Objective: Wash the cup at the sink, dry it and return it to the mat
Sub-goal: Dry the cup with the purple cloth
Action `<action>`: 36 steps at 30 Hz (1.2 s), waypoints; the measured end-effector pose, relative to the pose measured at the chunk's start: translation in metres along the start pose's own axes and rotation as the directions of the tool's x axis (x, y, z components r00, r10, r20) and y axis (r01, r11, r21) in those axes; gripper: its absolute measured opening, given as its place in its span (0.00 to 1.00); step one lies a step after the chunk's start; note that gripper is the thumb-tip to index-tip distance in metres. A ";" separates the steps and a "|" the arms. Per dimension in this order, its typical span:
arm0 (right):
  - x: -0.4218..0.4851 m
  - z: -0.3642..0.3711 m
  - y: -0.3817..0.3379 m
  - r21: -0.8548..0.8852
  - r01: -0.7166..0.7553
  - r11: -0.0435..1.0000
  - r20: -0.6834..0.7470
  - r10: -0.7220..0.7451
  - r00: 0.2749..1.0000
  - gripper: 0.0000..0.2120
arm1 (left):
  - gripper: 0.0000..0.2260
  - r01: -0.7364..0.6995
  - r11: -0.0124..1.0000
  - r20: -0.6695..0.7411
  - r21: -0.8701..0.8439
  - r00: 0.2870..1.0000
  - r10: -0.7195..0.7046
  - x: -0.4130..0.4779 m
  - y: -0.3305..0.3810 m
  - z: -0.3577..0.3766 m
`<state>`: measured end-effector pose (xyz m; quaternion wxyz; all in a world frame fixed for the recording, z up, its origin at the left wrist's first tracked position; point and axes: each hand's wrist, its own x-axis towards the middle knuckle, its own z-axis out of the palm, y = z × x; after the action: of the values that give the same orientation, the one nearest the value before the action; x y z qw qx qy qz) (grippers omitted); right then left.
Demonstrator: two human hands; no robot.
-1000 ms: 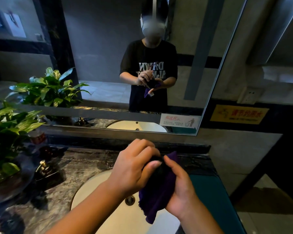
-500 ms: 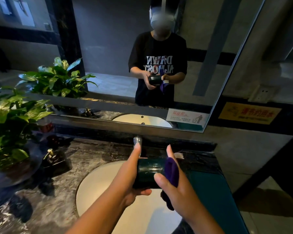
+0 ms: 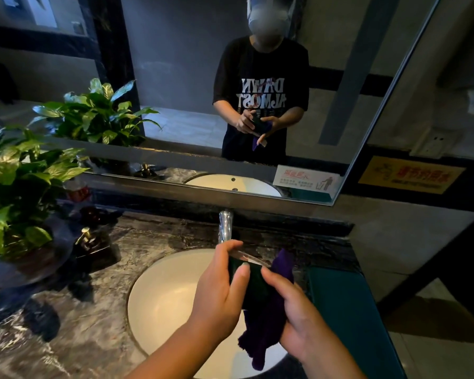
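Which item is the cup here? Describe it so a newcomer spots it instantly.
Find the round white sink set in the dark marble counter, below the mirror. Above its right side, two hands meet: the left hand grips the cup, the right hand holds a purple cloth against it. The cup is the glossy, very dark cylinder; the cloth is soft and hangs down.

marble counter carries potted plant, teal mat.

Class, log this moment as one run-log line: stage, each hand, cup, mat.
stage: drying | left hand: holds cup | right hand: holds purple cloth against cup | mat: bare
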<state>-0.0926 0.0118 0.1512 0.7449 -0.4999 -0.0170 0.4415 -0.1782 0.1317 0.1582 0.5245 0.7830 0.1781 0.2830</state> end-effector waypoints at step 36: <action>-0.011 -0.012 -0.009 -0.586 0.337 0.737 0.150 -0.310 0.939 0.44 | 0.21 0.625 0.628 0.343 -0.463 0.780 -0.524 -0.005 -0.002 0.013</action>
<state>-0.0881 -0.0053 0.1564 0.6114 -0.6905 -0.2588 0.2871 -0.1739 0.1201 0.1512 0.8037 0.5192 0.2824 0.0690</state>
